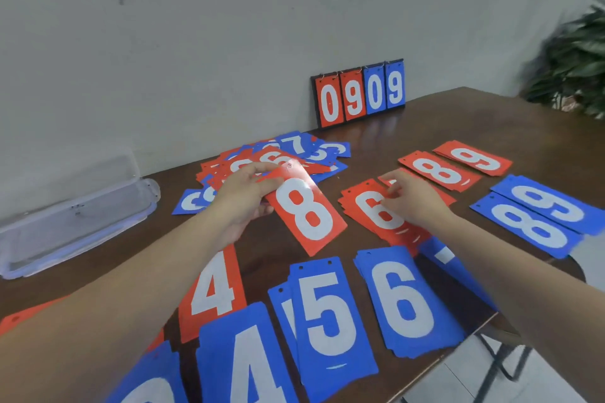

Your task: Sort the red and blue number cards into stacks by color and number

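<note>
My left hand (pixel 244 198) grips a red 8 card (pixel 306 211) by its upper left edge and holds it above the brown table (pixel 425 121). My right hand (pixel 414 198) rests with curled fingers on the red 6 stack (pixel 376 213), pinching a red card edge there. Behind my left hand lies a mixed heap of red and blue cards (pixel 288 154). Sorted piles surround the hands: red 8 (pixel 438 172), red 9 (pixel 474 157), blue 9 (pixel 550 203), blue 8 (pixel 527 227), blue 6 (pixel 406 301), blue 5 (pixel 330 314), blue 4 (pixel 248 360), red 4 (pixel 214 291).
A flip scoreboard (pixel 358 93) reading 0909 leans against the wall at the back. A clear plastic box (pixel 75 216) sits at the table's left. A potted plant (pixel 576 62) stands at the far right. The table's edge runs along the lower right, with folding legs (pixel 504 357) below.
</note>
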A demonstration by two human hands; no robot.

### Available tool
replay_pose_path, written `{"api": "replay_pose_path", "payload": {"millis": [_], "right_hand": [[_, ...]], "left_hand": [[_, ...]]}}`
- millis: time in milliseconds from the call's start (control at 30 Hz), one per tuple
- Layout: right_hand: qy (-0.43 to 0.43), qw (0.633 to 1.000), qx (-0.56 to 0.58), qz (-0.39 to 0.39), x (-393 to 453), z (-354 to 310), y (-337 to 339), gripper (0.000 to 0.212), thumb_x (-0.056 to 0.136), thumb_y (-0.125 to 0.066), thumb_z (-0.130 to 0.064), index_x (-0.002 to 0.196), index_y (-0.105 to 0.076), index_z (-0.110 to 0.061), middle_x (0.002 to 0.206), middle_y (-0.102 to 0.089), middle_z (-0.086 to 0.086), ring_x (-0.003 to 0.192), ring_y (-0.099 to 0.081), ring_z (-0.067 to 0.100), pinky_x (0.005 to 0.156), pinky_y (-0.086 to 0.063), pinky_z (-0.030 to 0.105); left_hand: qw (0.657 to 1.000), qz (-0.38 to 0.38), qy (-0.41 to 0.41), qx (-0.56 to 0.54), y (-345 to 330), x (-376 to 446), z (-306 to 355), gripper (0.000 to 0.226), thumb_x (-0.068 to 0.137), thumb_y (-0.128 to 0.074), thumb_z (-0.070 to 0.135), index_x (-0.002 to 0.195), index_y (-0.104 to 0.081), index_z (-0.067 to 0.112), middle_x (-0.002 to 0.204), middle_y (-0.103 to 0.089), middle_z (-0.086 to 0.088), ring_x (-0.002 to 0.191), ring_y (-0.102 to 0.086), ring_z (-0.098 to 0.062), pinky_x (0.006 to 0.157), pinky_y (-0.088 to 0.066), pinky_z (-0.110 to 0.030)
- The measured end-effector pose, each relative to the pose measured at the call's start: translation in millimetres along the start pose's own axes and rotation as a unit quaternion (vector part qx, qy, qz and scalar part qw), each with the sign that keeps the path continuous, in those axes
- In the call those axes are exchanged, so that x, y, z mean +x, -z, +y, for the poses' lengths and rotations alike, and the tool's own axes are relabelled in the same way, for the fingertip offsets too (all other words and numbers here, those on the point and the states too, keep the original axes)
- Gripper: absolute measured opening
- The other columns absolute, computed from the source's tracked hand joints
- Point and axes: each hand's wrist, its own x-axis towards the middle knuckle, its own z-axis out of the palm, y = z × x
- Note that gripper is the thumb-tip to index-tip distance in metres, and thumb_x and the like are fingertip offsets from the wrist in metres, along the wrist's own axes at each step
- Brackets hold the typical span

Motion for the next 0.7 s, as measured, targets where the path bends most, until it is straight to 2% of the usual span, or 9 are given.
{"api": "replay_pose_path", "payload": {"millis": [67,167,300,500,633,700], "right_hand": [[0.027,0.999,-0.007,0.037,5,9,3,0.05,0.087,-0.073,-0.023,0.134,-0.057,-0.028,0.119,-0.067,0.0,0.11,-0.059,0.022,0.09,-0.053,0.039],[0.044,0.995,0.034,0.081,11,30,16,0.045,0.09,-0.069,-0.022,0.133,-0.058,-0.026,0.115,-0.067,-0.002,0.099,-0.057,0.017,0.083,-0.049,0.034],[0.025,0.991,0.051,0.12,16,66,41,0.035,0.094,-0.055,-0.015,0.126,-0.06,-0.029,0.105,-0.067,-0.009,0.095,-0.059,0.02,0.08,-0.047,0.035],[0.002,0.987,0.047,0.152,25,112,73,0.032,0.097,-0.05,-0.015,0.125,-0.06,-0.026,0.106,-0.066,-0.008,0.08,-0.06,0.009,0.066,-0.045,0.027],[-0.003,0.986,0.057,0.154,35,125,83,0.032,0.095,-0.051,-0.015,0.124,-0.061,-0.026,0.101,-0.068,-0.008,0.079,-0.062,0.006,0.069,-0.05,0.03],[-0.002,0.986,0.061,0.154,39,128,87,0.033,0.096,-0.051,-0.014,0.125,-0.061,-0.025,0.098,-0.068,-0.008,0.078,-0.061,0.003,0.066,-0.046,0.022]], "left_hand": [[1.0,-0.018,0.013,0.002,-23,11,1,0.017,0.093,-0.07,0.018,0.108,-0.065,0.024,0.093,-0.078,-0.004,0.082,-0.073,-0.014,0.06,-0.054,-0.028],[0.999,-0.035,0.031,0.004,-62,31,2,0.02,0.093,-0.071,0.019,0.111,-0.064,0.024,0.097,-0.078,-0.004,0.091,-0.074,-0.016,0.074,-0.059,-0.031],[0.998,-0.052,0.033,0.007,-118,65,6,0.022,0.091,-0.073,0.019,0.112,-0.066,0.022,0.091,-0.078,-0.002,0.083,-0.074,-0.011,0.06,-0.055,-0.022],[0.996,-0.087,0.034,0.001,-199,123,9,0.027,0.089,-0.074,0.013,0.115,-0.067,0.016,0.102,-0.077,-0.007,0.081,-0.072,-0.01,0.057,-0.053,-0.02],[0.995,-0.092,0.026,0.008,-245,153,9,0.026,0.088,-0.075,0.011,0.113,-0.069,0.014,0.106,-0.075,-0.008,0.091,-0.073,-0.016,0.058,-0.056,-0.02],[0.996,-0.091,0.023,0.009,-265,165,8,0.028,0.088,-0.075,0.011,0.115,-0.068,0.014,0.108,-0.074,-0.009,0.09,-0.073,-0.017,0.058,-0.057,-0.02]]}}
